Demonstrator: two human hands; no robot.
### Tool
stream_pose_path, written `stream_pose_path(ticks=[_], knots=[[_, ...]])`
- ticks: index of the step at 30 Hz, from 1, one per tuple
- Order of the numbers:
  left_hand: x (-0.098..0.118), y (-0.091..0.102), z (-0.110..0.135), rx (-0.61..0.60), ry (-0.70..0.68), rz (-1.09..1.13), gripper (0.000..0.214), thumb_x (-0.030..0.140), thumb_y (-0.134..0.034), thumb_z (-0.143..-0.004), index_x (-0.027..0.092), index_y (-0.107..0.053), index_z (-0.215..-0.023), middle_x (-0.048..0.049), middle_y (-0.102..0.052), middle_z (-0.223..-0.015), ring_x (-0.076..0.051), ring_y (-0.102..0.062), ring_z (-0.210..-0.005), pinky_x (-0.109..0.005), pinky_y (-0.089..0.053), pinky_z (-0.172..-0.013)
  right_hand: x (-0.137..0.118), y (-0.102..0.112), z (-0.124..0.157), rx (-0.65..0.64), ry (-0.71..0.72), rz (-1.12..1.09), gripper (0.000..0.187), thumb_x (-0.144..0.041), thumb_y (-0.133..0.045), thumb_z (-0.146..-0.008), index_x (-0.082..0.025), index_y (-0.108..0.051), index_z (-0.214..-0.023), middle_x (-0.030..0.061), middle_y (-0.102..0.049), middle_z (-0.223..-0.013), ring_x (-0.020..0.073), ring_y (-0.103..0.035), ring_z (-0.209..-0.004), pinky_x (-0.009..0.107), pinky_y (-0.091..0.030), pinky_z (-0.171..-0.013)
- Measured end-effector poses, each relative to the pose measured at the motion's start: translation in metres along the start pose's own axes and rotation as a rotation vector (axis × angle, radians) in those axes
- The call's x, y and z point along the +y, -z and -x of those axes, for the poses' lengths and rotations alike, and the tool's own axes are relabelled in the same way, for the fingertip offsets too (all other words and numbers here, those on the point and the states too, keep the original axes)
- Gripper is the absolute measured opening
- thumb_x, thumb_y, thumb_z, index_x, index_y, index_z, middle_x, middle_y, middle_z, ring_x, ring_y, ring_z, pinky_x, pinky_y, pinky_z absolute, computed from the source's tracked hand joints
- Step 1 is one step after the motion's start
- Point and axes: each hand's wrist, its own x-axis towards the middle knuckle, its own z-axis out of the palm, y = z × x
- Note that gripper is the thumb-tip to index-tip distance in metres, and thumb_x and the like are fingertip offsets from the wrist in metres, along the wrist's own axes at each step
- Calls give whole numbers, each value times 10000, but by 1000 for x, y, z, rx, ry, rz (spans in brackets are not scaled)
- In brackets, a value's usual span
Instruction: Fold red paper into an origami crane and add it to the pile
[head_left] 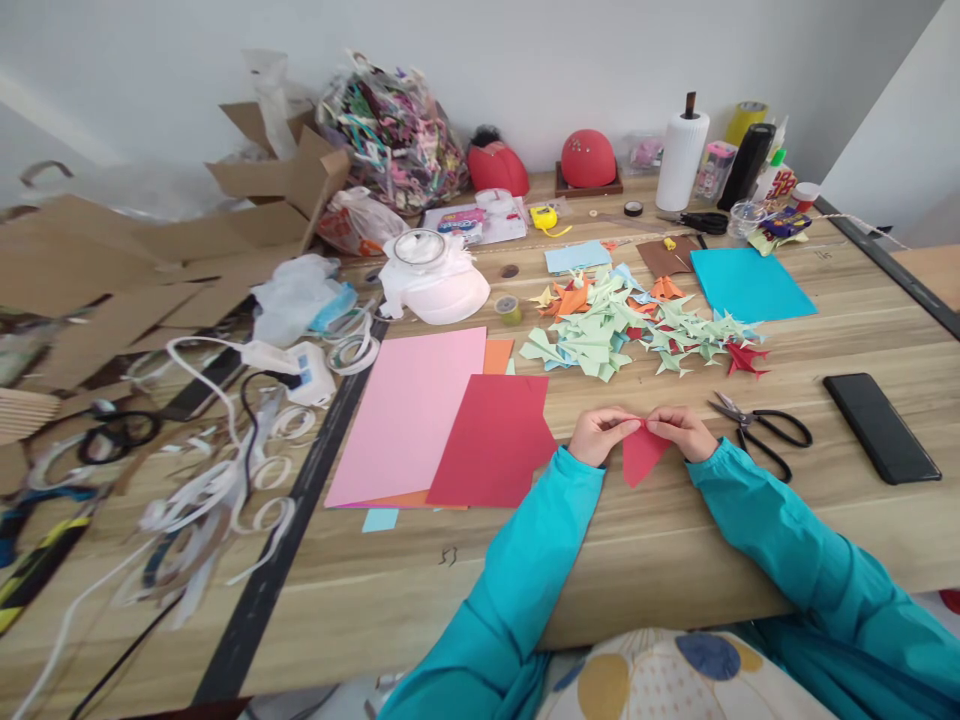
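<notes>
A small piece of folded red paper [643,458] is pinched along its top edge by both hands, its pointed lower part hanging down. My left hand [600,434] grips its left side between thumb and fingers. On the other side, my right hand [684,430] pinches the top right part. Just beyond lies a pile of folded paper cranes [600,325], mostly pale green with some orange, blue and red. Left of my hands rest red paper sheets [491,440] overlapping a pink sheet [420,410]. Black-handled scissors [761,430] lie to the right of my right hand.
A black phone [881,428] lies at the right. Blue paper [750,284] sits behind the cranes. Cables and a power strip [309,375] clutter the left, with cardboard boxes [225,235] behind. A white bottle [681,160] and red pincushion [589,160] stand along the wall.
</notes>
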Motion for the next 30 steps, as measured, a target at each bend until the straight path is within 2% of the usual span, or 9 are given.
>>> stream_pose_path(ticks=[5,11,16,21,30], knots=[[-1,-1,0,29,-16,-15,202,323,-688,-629,132,-688,-698,-45,-650,-709,-135,-565,-676,-240,-429,-628,-6,-5,2,-10,24,25,312,-436,-640,-660,-128,-613,-704,-8,-556,-594,95,-458,-542,229,-356,-530],[-1,1,-1,33,27,-15,215,335,-687,-626,134,-686,-703,-46,-665,-724,-142,-581,-691,-250,-444,-658,-4,-5,1,-8,0,-3,322,-437,-651,-650,-123,-618,-716,1,-579,-597,100,-484,-532,234,-376,-524],[0,2,-1,-9,54,-27,228,344,-678,-636,131,-688,-717,-53,-672,-738,-148,-589,-700,-257,-452,-678,-5,-4,2,-3,-10,-16,312,-422,-675,-624,-123,-622,-697,-3,-575,-590,95,-486,-530,229,-378,-524],[4,2,-1,-49,23,-76,248,357,-671,-640,132,-691,-742,-63,-674,-777,-160,-594,-731,-261,-456,-686,-7,-4,2,-16,0,11,313,-415,-676,-628,-116,-620,-703,-4,-569,-581,88,-479,-519,224,-383,-517],[0,1,-1,-2,22,-113,274,380,-655,-652,129,-690,-758,-72,-682,-780,-171,-606,-735,-271,-468,-682,-3,-4,1,9,62,120,337,-445,-653,-646,-118,-618,-718,12,-582,-612,101,-491,-546,233,-403,-530]])
